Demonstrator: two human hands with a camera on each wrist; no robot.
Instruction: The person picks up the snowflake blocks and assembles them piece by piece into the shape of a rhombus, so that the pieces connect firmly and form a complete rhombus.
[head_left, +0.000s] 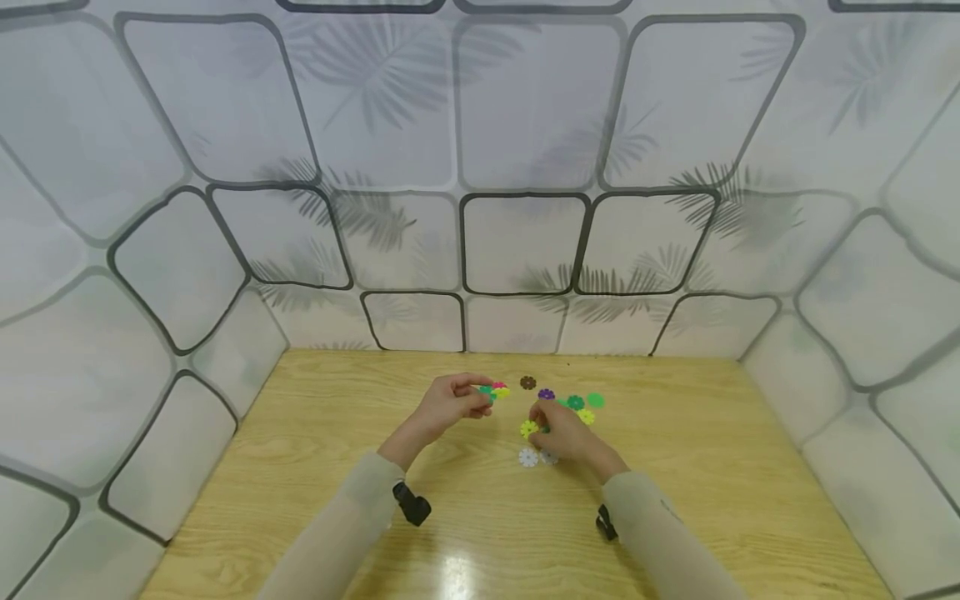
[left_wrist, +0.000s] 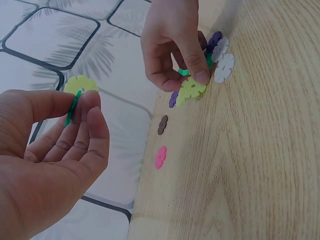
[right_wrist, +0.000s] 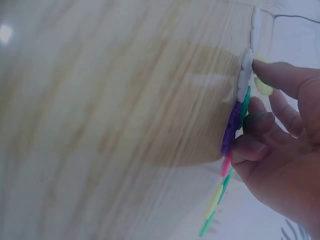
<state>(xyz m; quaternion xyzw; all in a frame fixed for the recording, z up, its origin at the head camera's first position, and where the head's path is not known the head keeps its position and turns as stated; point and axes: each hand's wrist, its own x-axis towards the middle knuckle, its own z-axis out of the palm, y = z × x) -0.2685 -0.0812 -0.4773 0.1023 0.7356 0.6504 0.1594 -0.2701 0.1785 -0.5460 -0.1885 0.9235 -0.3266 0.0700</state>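
Observation:
My left hand (head_left: 448,402) pinches a green flower-shaped disc (left_wrist: 73,108) between thumb and fingers, raised above the table. A yellow flower-shaped disc (left_wrist: 80,84) is joined to it at an angle. To the right, my right hand (head_left: 564,431) is low over the table, its thumb and forefinger pinching another yellow flower-shaped disc (head_left: 528,429). Beneath and around that hand are green discs (right_wrist: 245,106), a purple disc (right_wrist: 230,129) and two white discs (head_left: 528,457), partly hidden by the fingers in the head view.
A brown disc (head_left: 528,382), a purple disc (head_left: 546,394) and a pink disc (left_wrist: 160,157) lie toward the table's back. Several green and yellow discs (head_left: 586,416) sit beyond my right hand. Patterned fabric walls (head_left: 517,325) border the wooden table (head_left: 480,517) at back and sides.

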